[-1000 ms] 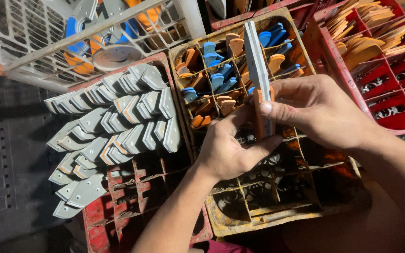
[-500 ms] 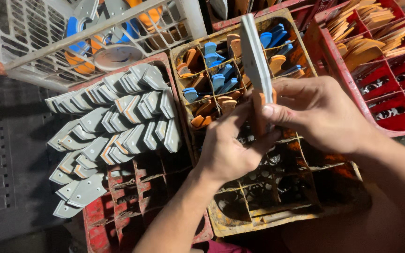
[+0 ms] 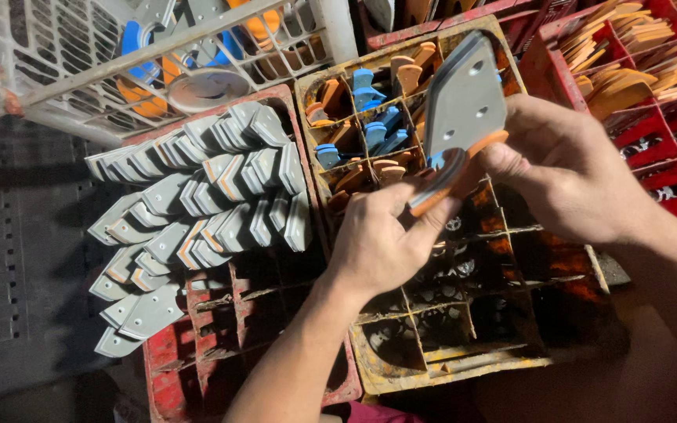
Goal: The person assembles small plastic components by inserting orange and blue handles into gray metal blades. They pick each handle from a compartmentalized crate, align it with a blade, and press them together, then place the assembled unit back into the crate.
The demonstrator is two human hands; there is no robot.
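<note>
Both hands hold one flat grey metal plate (image 3: 465, 98) with small holes and an orange handle at its lower edge. My right hand (image 3: 566, 176) pinches the handle end from the right. My left hand (image 3: 378, 243) grips the lower tip of the same piece from below. The plate's broad face is turned toward the camera above a yellow divided crate (image 3: 448, 364), whose far cells hold blue and orange handles (image 3: 370, 117).
A red divided crate (image 3: 174, 376) at left is packed with several finished grey plates (image 3: 205, 196). A white plastic basket (image 3: 64, 78) with blue and orange parts stands behind it. Another red crate (image 3: 667, 176) with orange pieces (image 3: 620, 70) lies at right.
The plate was held edge-on a second ago; it has turned so its flat face shows. Both hands kept their hold and shifted slightly.
</note>
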